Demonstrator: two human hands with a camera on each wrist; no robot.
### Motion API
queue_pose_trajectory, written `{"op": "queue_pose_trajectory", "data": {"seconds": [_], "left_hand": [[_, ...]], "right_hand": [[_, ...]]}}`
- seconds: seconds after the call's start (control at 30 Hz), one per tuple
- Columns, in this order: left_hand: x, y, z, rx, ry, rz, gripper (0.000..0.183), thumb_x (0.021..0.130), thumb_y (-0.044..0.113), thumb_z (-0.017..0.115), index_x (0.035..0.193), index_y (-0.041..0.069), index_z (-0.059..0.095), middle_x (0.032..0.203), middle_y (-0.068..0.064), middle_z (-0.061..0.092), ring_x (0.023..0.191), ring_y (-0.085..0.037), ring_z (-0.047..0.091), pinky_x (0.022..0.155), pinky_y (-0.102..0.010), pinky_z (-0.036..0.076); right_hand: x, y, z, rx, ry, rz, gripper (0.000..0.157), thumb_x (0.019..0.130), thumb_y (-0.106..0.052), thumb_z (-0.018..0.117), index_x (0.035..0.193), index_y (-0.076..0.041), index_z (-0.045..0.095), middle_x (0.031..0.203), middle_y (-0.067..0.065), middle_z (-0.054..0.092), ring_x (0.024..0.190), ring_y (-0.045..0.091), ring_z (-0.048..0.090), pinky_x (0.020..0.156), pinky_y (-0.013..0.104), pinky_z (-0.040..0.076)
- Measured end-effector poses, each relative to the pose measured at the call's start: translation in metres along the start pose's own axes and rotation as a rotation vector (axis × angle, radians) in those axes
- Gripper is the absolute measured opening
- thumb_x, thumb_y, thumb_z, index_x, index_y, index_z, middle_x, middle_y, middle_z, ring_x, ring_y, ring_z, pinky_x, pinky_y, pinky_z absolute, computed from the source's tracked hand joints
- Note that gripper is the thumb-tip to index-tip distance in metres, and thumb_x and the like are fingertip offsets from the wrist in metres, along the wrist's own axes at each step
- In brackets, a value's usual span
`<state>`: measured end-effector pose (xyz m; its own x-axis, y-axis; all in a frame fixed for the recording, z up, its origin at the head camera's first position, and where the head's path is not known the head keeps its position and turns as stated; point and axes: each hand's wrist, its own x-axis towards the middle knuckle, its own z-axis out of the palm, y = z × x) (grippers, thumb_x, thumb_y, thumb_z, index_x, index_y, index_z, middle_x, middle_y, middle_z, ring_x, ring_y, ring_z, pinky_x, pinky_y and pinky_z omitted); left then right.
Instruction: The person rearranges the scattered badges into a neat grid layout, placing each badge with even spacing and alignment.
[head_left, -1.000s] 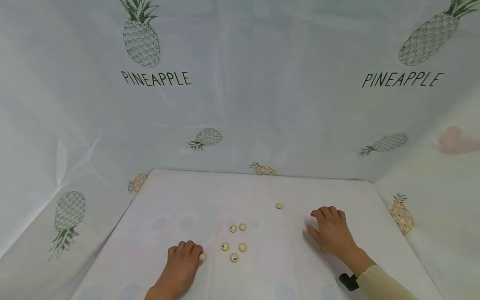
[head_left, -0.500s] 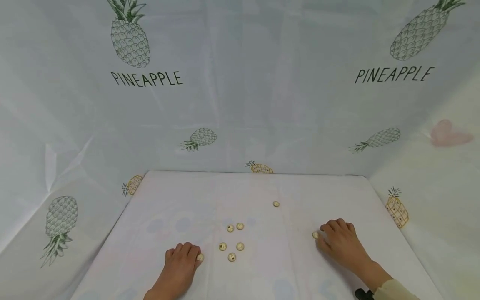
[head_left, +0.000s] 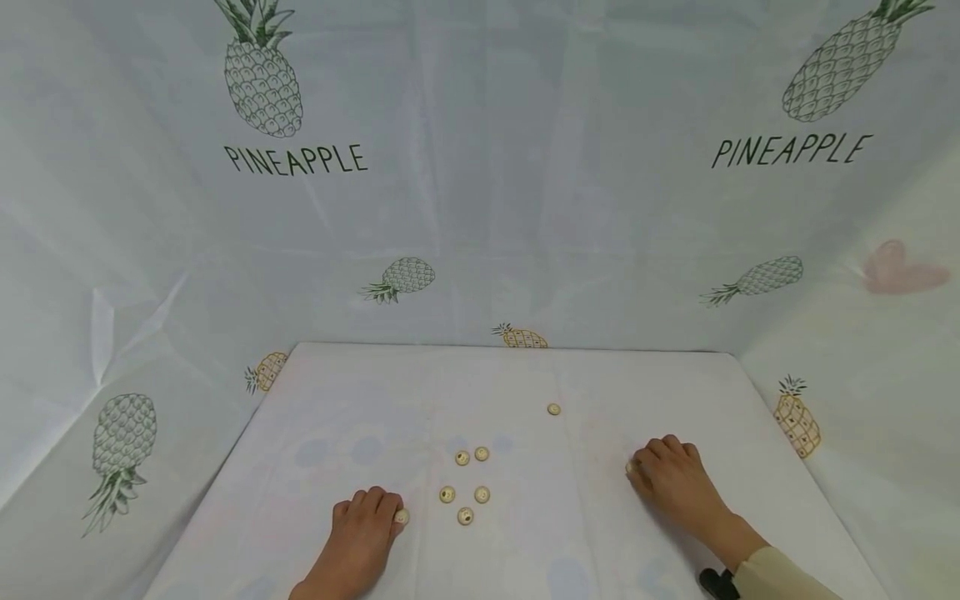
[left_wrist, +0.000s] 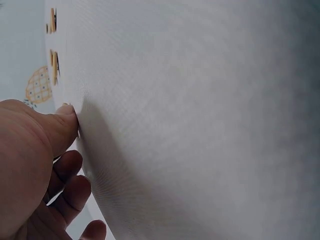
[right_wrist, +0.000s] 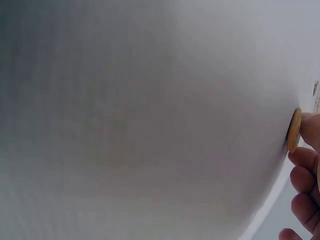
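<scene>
In the head view, my left hand (head_left: 362, 533) rests on the table at the left and pinches a small round pale wooden disc (head_left: 402, 517) at its thumb side. The left wrist view shows the thumb pressed down at the cloth with the other fingers curled. At the right, my right hand (head_left: 675, 483) holds another wooden disc (right_wrist: 295, 131) between thumb and fingertips, tilted on edge against the cloth. Between the hands lies a loose ring of several similar discs, among them a disc with a dark spot (head_left: 465, 516).
A single wooden disc (head_left: 553, 409) lies apart, farther back on the white cloth-covered table (head_left: 517, 567). Pineapple-printed sheeting (head_left: 480, 208) stands behind and at both sides. A black device (head_left: 718, 583) sits beneath the right sleeve (head_left: 780, 575).
My right hand has shifted right and towards me, and its thumb and fingers have closed on the disc beside it. The left hand keeps its grip. The head view has shifted slightly.
</scene>
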<state>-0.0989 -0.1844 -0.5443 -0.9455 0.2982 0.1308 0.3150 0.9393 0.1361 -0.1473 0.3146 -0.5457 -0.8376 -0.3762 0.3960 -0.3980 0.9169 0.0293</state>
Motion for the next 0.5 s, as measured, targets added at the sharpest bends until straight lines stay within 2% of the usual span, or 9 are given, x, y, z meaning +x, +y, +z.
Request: {"op": "queue_pose_trajectory", "data": {"seconds": [0.1,0.27,0.5], "left_hand": [[0.000,0.000,0.000,-0.014,-0.002,0.001,0.023,0.093,0.028,0.081,0.103,0.020,0.062,0.098,0.006,0.054,0.088,-0.014,0.047,0.082,-0.047,0.044],[0.000,0.001,0.000,-0.031,-0.019,-0.008,0.022,0.094,0.027,0.080,0.105,0.020,0.062,0.100,0.006,0.055,0.089,-0.014,0.048,0.082,-0.047,0.044],[0.001,0.001,-0.001,-0.028,-0.026,-0.017,0.022,0.094,0.027,0.080,0.104,0.020,0.062,0.098,0.006,0.054,0.088,-0.013,0.047,0.081,-0.046,0.044]], "right_hand": [[0.002,0.003,-0.003,0.011,-0.036,0.036,0.021,0.089,-0.029,0.085,0.094,-0.014,0.071,0.092,-0.001,0.064,0.094,0.026,0.056,0.081,0.051,0.044],[0.001,0.013,-0.014,0.092,-0.082,0.130,0.018,0.091,-0.023,0.083,0.101,-0.011,0.073,0.100,0.002,0.067,0.103,0.030,0.057,0.086,0.055,0.043],[-0.002,0.020,-0.015,0.110,-0.041,0.119,0.021,0.086,-0.012,0.087,0.101,-0.012,0.073,0.100,0.001,0.068,0.103,0.029,0.058,0.087,0.056,0.043]]}}
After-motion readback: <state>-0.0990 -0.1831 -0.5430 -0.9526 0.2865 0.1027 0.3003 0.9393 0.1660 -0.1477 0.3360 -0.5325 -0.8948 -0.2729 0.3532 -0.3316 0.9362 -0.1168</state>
